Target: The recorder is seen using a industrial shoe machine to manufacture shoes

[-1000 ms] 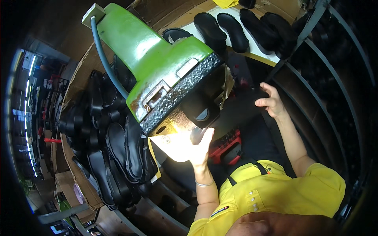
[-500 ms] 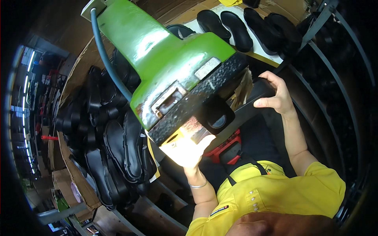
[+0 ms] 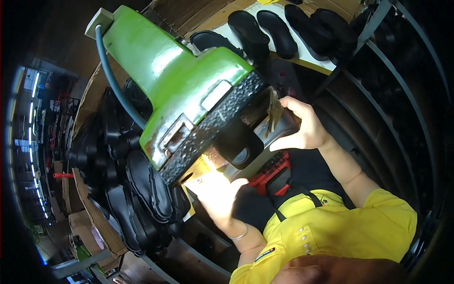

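Observation:
A black shoe sole (image 3: 289,124) lies beneath the head of a green machine (image 3: 189,80), partly hidden by it. My right hand (image 3: 308,127) is closed round its right end, thumb on the near edge and fingers over the far side. My left hand (image 3: 215,196) is at the other end of the sole, under the machine's lamp. Strong glare washes it out; the thumb shows, while the fingers are mostly hidden. A black guard-like part (image 3: 239,149) hangs from the machine between my hands. A torn brownish flap (image 3: 273,111) hangs near my right hand.
Many black soles (image 3: 146,184) are piled in a cardboard box (image 3: 101,217) on the left. Several more soles (image 3: 276,35) stand along a white board (image 3: 309,59) at the far side. Metal rack bars (image 3: 373,90) curve along the right. A blue-grey hose (image 3: 111,78) runs down the machine.
My right hand and the sole have moved left, toward the machine. My left hand has shifted slightly left. The whole view has turned a little, so the machine appears further left.

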`<state>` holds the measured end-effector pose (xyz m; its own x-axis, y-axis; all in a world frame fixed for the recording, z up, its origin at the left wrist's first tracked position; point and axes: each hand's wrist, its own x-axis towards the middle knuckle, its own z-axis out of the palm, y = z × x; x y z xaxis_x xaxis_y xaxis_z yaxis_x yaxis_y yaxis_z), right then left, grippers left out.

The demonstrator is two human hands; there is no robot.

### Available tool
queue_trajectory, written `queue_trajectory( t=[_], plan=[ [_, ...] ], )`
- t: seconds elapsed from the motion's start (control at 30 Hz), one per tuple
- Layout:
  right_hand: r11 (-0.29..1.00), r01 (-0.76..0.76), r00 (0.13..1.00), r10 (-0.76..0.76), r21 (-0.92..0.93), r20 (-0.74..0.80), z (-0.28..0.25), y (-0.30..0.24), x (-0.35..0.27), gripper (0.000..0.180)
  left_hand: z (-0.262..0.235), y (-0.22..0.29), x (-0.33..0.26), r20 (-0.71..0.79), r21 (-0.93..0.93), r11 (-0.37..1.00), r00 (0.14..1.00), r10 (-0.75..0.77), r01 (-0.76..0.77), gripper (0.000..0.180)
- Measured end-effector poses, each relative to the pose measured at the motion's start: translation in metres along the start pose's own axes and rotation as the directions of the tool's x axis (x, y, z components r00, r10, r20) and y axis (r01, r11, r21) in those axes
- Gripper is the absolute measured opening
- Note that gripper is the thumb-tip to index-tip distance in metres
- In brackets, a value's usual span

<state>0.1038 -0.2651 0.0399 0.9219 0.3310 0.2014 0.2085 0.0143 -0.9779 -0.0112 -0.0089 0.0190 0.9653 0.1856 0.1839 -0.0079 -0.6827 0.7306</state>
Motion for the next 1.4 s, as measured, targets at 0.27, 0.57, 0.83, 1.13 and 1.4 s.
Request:
queue_trajectory(
  t=[0.27, 0.57, 0.83, 1.13, 1.4],
  plan=[
    [0.991, 0.043, 0.993, -0.028, 0.130, -0.110, -0.039, -0.001, -0.001, 0.070, 0.055, 0.050, 0.035, -0.299, 0.339, 0.902, 0.878, 0.373, -0.268, 0.049],
    [0.951, -0.031, 0.997, 0.051, 0.306, -0.056, -0.016, 0.015, -0.010, 0.070, 0.039, 0.008, 0.035, -0.242, 0.242, 0.932, 0.913, 0.328, -0.271, 0.045],
    [0.962, 0.012, 0.998, 0.005, 0.274, -0.060, 0.013, 0.017, -0.018, 0.072, 0.007, -0.002, 0.026, -0.073, 0.184, 0.939, 0.948, 0.309, -0.291, 0.037],
    [0.987, 0.000, 0.998, 0.009, 0.161, -0.057, 0.037, 0.013, -0.027, 0.076, 0.008, -0.025, 0.003, -0.192, -0.351, 0.927, 0.979, 0.069, -0.134, 0.047],
    [1.000, -0.014, 0.996, 0.013, -0.015, -0.085, 0.031, 0.003, -0.027, 0.076, 0.031, -0.024, -0.004, -0.157, -0.132, 0.979, 0.978, 0.135, -0.156, 0.051]
  ],
)
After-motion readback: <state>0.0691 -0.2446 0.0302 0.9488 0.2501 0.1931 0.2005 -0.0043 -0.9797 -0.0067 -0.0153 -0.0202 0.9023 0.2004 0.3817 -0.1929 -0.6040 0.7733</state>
